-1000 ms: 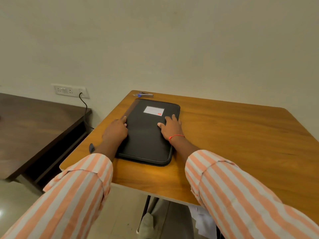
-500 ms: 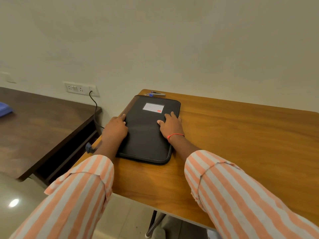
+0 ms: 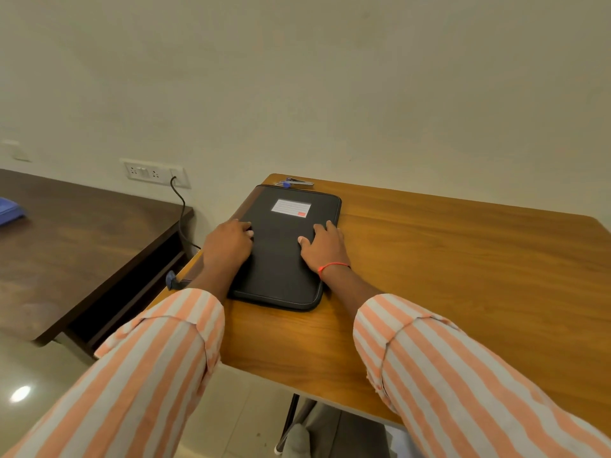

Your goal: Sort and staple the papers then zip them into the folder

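Observation:
A black zip folder (image 3: 281, 259) with a white label lies closed and flat at the left end of the wooden table (image 3: 446, 259). My left hand (image 3: 226, 247) rests on the folder's left edge, fingers curled over it. My right hand (image 3: 325, 247), with a red thread at the wrist, lies palm down on the folder's right side, fingers spread. A small stapler (image 3: 296, 183) with a blue part sits just beyond the folder's far edge. No papers are visible.
A dark wooden desk (image 3: 66, 246) stands lower to the left, with a blue object (image 3: 10, 211) at its far left. A wall socket (image 3: 153, 172) has a black cable (image 3: 181, 216) hanging down between the two tables. The wall runs behind.
The view has shifted left and slightly nearer. My left hand has slid a little further along the folder's left edge; my right hand stays flat on the folder.

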